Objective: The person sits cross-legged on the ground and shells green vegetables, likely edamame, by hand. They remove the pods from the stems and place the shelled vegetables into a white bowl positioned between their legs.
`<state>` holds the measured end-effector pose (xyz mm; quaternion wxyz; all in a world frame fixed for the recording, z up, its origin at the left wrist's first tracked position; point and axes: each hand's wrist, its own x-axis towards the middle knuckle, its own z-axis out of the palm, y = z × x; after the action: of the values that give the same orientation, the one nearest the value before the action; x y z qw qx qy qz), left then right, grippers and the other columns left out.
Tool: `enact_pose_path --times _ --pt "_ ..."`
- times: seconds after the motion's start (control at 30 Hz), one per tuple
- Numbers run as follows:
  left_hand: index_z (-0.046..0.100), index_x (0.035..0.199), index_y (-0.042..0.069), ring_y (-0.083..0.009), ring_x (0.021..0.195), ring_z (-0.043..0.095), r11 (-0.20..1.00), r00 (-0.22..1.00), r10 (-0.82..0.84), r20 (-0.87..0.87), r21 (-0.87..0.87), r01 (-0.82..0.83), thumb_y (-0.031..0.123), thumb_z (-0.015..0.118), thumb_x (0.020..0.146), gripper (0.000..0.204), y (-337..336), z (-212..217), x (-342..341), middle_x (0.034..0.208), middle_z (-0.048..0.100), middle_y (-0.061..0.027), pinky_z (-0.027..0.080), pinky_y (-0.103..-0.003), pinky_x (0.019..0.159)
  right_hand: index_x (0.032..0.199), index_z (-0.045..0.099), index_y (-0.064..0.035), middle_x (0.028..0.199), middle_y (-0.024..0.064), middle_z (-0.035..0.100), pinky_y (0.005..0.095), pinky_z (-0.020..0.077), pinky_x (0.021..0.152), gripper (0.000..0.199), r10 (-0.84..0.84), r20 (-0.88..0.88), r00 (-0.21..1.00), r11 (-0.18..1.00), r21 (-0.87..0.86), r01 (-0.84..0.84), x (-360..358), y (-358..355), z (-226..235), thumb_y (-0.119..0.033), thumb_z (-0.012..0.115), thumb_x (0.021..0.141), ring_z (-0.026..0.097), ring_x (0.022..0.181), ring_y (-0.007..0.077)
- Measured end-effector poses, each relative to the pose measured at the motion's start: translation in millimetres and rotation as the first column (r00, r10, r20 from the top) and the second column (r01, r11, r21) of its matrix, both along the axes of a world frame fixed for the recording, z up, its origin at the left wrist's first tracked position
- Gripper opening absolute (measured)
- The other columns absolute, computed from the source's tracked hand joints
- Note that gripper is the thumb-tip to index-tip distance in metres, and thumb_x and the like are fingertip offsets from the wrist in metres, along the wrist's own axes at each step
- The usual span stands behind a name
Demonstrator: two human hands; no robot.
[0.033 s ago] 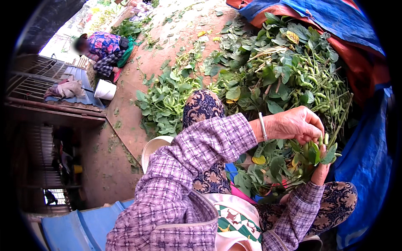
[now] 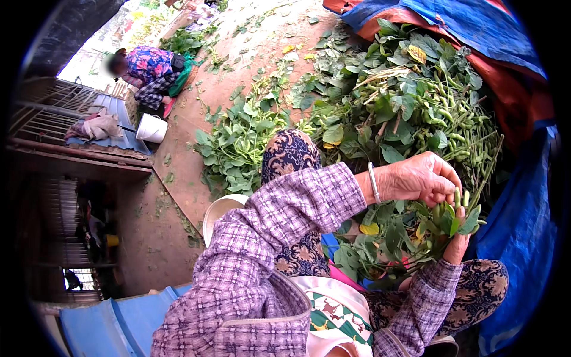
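Left hand (image 2: 416, 178) fingers pinch a pod (image 2: 457, 197) at the stalk (image 2: 416, 235) top; right hand (image 2: 457, 247) grips the stalk below. Best pull pod straight off, stalk held firm.

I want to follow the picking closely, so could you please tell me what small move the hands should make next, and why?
Probably pull the left hand away to snap off the green bean pod it pinches. The right hand grips the leafy green stalk from below, bracing it, and the pod looks attached.
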<state>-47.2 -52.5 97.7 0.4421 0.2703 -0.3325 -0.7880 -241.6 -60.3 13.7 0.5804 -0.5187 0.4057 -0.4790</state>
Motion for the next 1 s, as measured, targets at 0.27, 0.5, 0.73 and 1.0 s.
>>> enact_pose_path --times 0.27,0.5,0.73,1.0 --pt "0.061 0.092 -0.001 -0.0043 0.057 0.052 0.995 0.992 0.097 0.078 0.006 -0.097 0.008 0.057 0.081 0.014 -1.9 -16.4 -2.9 0.076 0.062 -0.0032 0.043 -0.016 0.052 0.121 0.046 0.0001 0.113 0.0096 0.053 0.0306 0.044 0.084 0.039 -0.022 0.011 1.0 0.997 0.079 0.021 -1.1 -1.5 -11.2 -0.024 0.05 0.09 0.053 0.098 0.0165" --pt "0.06 0.087 -0.001 -0.0043 0.066 0.054 0.949 0.917 0.268 0.296 -0.247 -0.197 0.01 0.056 0.077 0.016 -5.4 -18.6 -15.9 0.075 0.06 -0.0019 0.044 -0.018 0.06 0.122 0.045 -0.0003 0.113 0.0096 0.053 0.0309 0.0441 0.084 0.041 -0.005 0.086 0.996 0.985 0.171 -0.01 -13.0 -1.9 -26.4 -0.025 0.049 0.091 0.053 0.098 0.0169" --pt "0.058 0.08 -0.001 -0.0055 0.065 0.052 0.912 0.903 0.346 0.255 -0.316 -0.261 0.006 0.052 0.074 0.011 -7.0 -19.4 -29.7 0.073 0.058 -0.0008 0.043 -0.021 0.06 0.122 0.045 -0.0003 0.111 0.009 0.054 0.0296 0.0446 0.082 0.04 0.008 0.14 0.99 0.979 0.202 -0.037 -10.8 -3.9 -21.5 -0.025 0.049 0.091 0.054 0.096 0.0159" --pt "0.052 0.076 -0.001 -0.0094 0.064 0.05 0.788 0.762 0.494 0.418 -0.585 -0.191 0.0 0.047 0.072 0.006 -2.5 -3.7 -38.5 0.068 0.051 -0.0041 0.042 -0.024 0.056 0.121 0.045 -0.0004 0.108 0.0082 0.055 0.028 0.0453 0.079 0.039 -0.052 0.012 0.999 0.992 0.119 0.051 0.1 5.3 -11.1 -0.025 0.05 0.09 0.055 0.093 0.0147"
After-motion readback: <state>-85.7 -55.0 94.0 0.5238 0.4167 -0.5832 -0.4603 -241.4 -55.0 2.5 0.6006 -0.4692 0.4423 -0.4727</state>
